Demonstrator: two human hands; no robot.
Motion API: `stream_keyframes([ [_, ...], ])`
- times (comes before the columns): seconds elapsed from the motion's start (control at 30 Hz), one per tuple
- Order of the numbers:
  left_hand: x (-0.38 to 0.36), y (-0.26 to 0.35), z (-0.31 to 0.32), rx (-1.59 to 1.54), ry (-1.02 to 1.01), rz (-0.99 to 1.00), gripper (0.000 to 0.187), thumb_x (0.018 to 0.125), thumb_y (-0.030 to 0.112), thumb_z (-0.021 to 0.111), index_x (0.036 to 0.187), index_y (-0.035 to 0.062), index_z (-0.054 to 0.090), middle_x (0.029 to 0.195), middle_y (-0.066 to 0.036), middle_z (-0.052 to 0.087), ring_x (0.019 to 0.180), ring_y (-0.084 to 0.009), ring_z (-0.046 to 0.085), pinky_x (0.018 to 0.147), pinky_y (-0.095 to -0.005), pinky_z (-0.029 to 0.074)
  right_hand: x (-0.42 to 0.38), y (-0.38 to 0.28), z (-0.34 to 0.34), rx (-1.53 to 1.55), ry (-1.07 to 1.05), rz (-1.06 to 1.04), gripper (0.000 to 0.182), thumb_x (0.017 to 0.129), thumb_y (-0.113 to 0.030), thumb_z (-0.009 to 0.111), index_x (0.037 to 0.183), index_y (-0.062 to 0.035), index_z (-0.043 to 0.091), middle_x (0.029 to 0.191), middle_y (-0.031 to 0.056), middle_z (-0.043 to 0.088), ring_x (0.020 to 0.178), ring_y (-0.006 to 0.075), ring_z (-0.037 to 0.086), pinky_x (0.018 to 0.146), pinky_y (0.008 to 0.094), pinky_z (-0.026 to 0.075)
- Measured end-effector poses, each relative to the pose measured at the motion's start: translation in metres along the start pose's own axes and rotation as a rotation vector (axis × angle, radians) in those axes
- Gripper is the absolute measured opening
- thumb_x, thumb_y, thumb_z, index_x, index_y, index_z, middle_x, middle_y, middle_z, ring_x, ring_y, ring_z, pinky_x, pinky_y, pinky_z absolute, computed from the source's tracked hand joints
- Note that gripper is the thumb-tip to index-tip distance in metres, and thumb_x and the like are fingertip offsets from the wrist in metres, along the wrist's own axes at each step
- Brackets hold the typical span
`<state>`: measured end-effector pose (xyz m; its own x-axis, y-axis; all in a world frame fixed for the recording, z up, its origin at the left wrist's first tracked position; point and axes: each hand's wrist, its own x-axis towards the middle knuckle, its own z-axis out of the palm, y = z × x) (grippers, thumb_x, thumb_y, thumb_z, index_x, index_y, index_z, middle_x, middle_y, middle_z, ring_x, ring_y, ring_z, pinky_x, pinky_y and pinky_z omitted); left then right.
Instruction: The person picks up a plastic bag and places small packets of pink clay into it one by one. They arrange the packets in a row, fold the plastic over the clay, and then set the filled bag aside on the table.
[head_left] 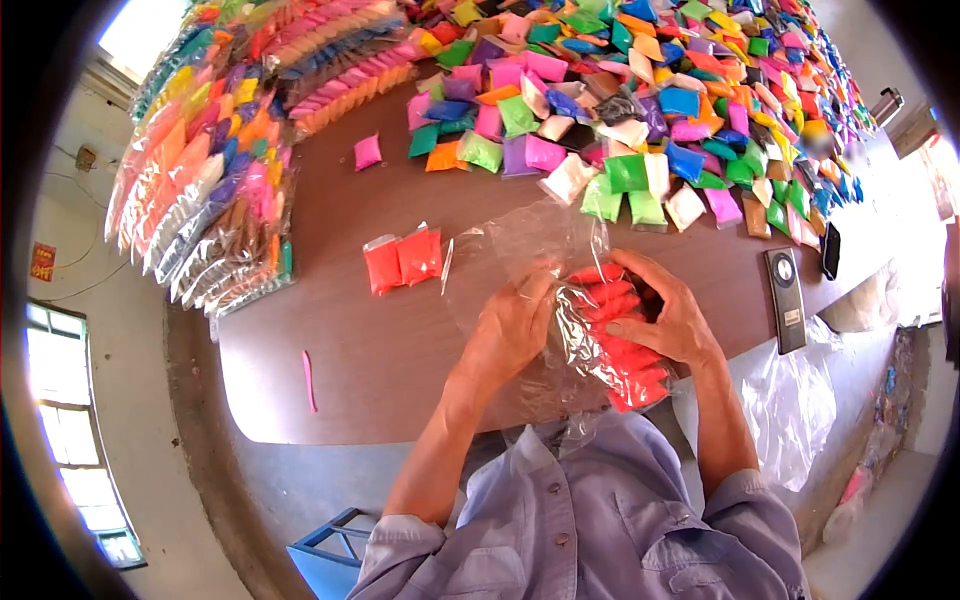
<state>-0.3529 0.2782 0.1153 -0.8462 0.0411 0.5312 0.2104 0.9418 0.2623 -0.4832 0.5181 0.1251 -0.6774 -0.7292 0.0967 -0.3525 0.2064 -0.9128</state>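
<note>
Fingers and thumb of the right hand [678, 318] curve around a row of red packets [625, 350], the thumb lying across them and the forefinger bent over the far end. Left hand [515, 330] sits against the other side of the clear bag [535, 235], its fingers bent at the film; their tips are partly hidden, so I cannot tell whether they pinch it. The red packets overlap one another in a slanting stack at the table's near edge, in front of the person's shirt [560, 520], with shiny film over their left side. Part of the bag spreads, loose and creased, past the hands onto the table [330, 260]. Left of the bag, a few loose packets [402, 260], also red, lie side by side, and farther off a single pink packet [368, 151] lies apart. A thin pink stick [308, 382] rests near the table's left end. Across the far side spreads a big pile [680, 103] of packets in many colours, and at the far left filled bags [200, 190] are heaped, their packets in rows. Near the right edge lies a dark device [786, 305] with a round disc, a black object [831, 250] just beside it. Below that edge hangs crumpled clear plastic [795, 405]; a blue stool [330, 560] stands at lower left.
</note>
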Motion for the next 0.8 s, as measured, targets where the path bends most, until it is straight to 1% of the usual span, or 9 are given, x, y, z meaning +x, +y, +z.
stream_keyframes([
  [0.07, -0.005, 0.001, -0.017, -0.356, -0.013, -0.293, 0.030, 0.100, 0.001, 0.072, 0.130, 0.0010, 0.074, 0.115, -0.015, 0.079, 0.102, -0.0288, 0.080, 0.080, -0.0357, 0.061, -0.001, -0.003, 0.000, -0.024, 0.017, 0.028, 0.087, 0.079, -0.020, 0.098, 0.157, -0.0066, 0.062, 0.155, 0.0177, 0.066, 0.142, 0.0287, 0.064, 0.119, 0.0416, 0.050],
  [0.2, -0.024, -0.006, -0.059, -0.314, 0.022, -0.434, 0.018, 0.102, 0.007, 0.074, 0.119, 0.0037, 0.079, 0.112, -0.015, 0.080, 0.093, -0.0247, 0.080, 0.077, -0.0326, 0.061, -0.003, 0.002, 0.001, 0.050, 0.004, 0.069, 0.085, 0.080, -0.020, 0.097, 0.156, -0.0046, 0.062, 0.154, 0.0173, 0.066, 0.142, 0.0272, 0.064, 0.119, 0.0404, 0.049],
  [0.27, -0.038, -0.028, -0.083, -0.250, 0.123, -0.678, 0.016, 0.102, 0.013, 0.076, 0.114, 0.0029, 0.081, 0.115, -0.015, 0.080, 0.083, -0.0217, 0.077, 0.075, -0.0320, 0.060, -0.003, 0.003, 0.002, 0.084, 0.033, 0.069, 0.085, 0.080, -0.019, 0.096, 0.156, -0.0022, 0.062, 0.153, 0.0177, 0.066, 0.142, 0.0275, 0.063, 0.120, 0.0403, 0.048],
  [0.33, -0.042, -0.060, -0.102, -0.121, 0.122, -0.821, 0.019, 0.100, 0.010, 0.078, 0.118, 0.0035, 0.078, 0.116, -0.016, 0.079, 0.082, -0.0242, 0.075, 0.076, -0.0378, 0.061, -0.003, 0.005, 0.003, 0.087, 0.028, 0.047, 0.081, 0.083, -0.019, 0.093, 0.155, -0.0007, 0.062, 0.153, 0.0179, 0.066, 0.142, 0.0276, 0.063, 0.120, 0.0405, 0.047],
  [0.43, -0.048, -0.116, -0.105, 0.084, 0.123, -0.732, 0.030, 0.099, 0.013, 0.080, 0.127, 0.0029, 0.075, 0.121, -0.017, 0.078, 0.080, -0.0191, 0.074, 0.072, -0.0364, 0.059, -0.004, 0.005, 0.003, 0.114, 0.039, 0.041, 0.078, 0.085, -0.018, 0.091, 0.155, 0.0001, 0.062, 0.152, 0.0182, 0.066, 0.142, 0.0281, 0.063, 0.120, 0.0405, 0.047],
  [0.53, -0.053, -0.155, -0.091, 0.053, 0.137, -0.754, 0.040, 0.097, 0.015, 0.081, 0.134, 0.0016, 0.071, 0.123, -0.015, 0.078, 0.079, -0.0159, 0.072, 0.072, -0.0349, 0.059, -0.003, 0.007, 0.004, 0.069, 0.054, 0.030, 0.074, 0.088, -0.019, 0.089, 0.154, 0.0007, 0.062, 0.152, 0.0184, 0.067, 0.141, 0.0287, 0.063, 0.120, 0.0405, 0.047],
  [0.67, -0.050, -0.156, -0.101, -0.185, 0.093, -0.893, 0.045, 0.096, 0.015, 0.082, 0.135, -0.0017, 0.070, 0.122, -0.013, 0.078, 0.079, -0.0159, 0.071, 0.072, -0.0345, 0.059, -0.004, 0.008, 0.006, 0.084, 0.071, 0.032, 0.073, 0.088, -0.022, 0.089, 0.153, 0.0009, 0.063, 0.152, 0.0189, 0.067, 0.141, 0.0293, 0.063, 0.120, 0.0407, 0.047],
  [0.77, -0.064, -0.156, -0.110, -0.238, 0.204, -0.851, 0.043, 0.096, 0.015, 0.083, 0.133, -0.0031, 0.072, 0.111, -0.009, 0.077, 0.075, -0.0115, 0.066, 0.065, -0.0293, 0.055, -0.004, 0.010, 0.006, 0.084, 0.075, 0.035, 0.072, 0.088, -0.023, 0.089, 0.152, 0.0008, 0.064, 0.151, 0.0193, 0.067, 0.141, 0.0299, 0.064, 0.120, 0.0409, 0.048],
  [0.8, -0.062, -0.145, -0.122, -0.346, 0.146, -0.978, 0.040, 0.096, 0.014, 0.082, 0.132, -0.0031, 0.073, 0.104, -0.007, 0.075, 0.073, -0.0098, 0.064, 0.062, -0.0274, 0.052, -0.004, 0.010, 0.007, 0.082, 0.078, 0.037, 0.072, 0.088, -0.023, 0.089, 0.152, 0.0007, 0.064, 0.151, 0.0196, 0.068, 0.141, 0.0305, 0.064, 0.120, 0.0412, 0.048],
])
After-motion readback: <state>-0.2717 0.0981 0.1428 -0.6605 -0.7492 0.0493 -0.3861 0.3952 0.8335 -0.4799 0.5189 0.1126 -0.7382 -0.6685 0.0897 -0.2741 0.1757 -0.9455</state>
